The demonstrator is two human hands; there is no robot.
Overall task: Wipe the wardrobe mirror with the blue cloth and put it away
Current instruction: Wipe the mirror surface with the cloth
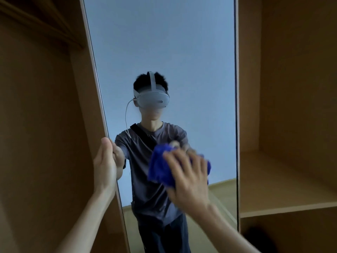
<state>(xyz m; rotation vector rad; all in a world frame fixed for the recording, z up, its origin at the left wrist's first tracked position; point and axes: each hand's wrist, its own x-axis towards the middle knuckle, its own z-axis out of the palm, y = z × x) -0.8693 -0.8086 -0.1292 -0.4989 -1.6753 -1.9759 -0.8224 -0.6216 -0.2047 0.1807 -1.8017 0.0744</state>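
The tall wardrobe mirror (164, 42) fills the middle of the view and reflects a person in a headset. My right hand (187, 176) presses a bunched blue cloth (158, 167) flat against the glass in its lower half; the hand is blurred with motion. My left hand (105, 161) grips the mirror's left edge, thumb on the front side and fingers wrapped behind it.
Brown wooden wardrobe panels stand on both sides. A wooden shelf (284, 190) lies at the right, with a dark compartment under it. At the upper left there are further shelf edges (45, 24).
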